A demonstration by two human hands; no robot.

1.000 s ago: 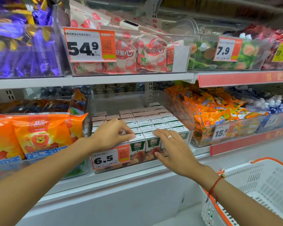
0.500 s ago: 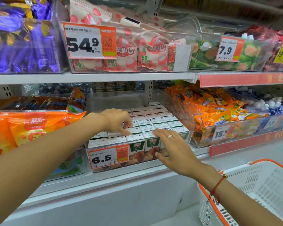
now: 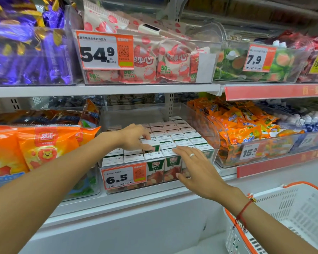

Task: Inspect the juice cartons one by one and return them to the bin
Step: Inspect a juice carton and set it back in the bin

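Bin (image 3: 212, 136): clear plastic, on the lower shelf (image 3: 136, 197); an orange price tag (image 3: 124, 177) marked 6.5 is fixed to its front wall.
Juice cartons (image 3: 180, 136): white tops, green sides; packed upright in rows inside the bin, filling it from front to back.
Raised carton (image 3: 151, 145): stands higher than its neighbours, in the second row from the front, left of centre.
Left hand (image 3: 134, 137): reaches in over the left part of the bin; fingers curled down around the top of the raised carton, gripping it.
Right hand (image 3: 195, 166): lies flat with straight, spread fingers; fingertips rest on the carton tops of the front row, the thumb lies against the front wall of the bin. It grips nothing. A ring sits on one finger, a red cord on the wrist.
Basket (image 3: 290, 215): white with an orange rim, at the lower right, below the right forearm.
Neighbouring bins: orange snack packs (image 3: 235, 125) to the right; orange bags (image 3: 44, 147) to the left.
Upper shelf: bin of pink and white packets (image 3: 154, 61) with a tag marked 54.9.
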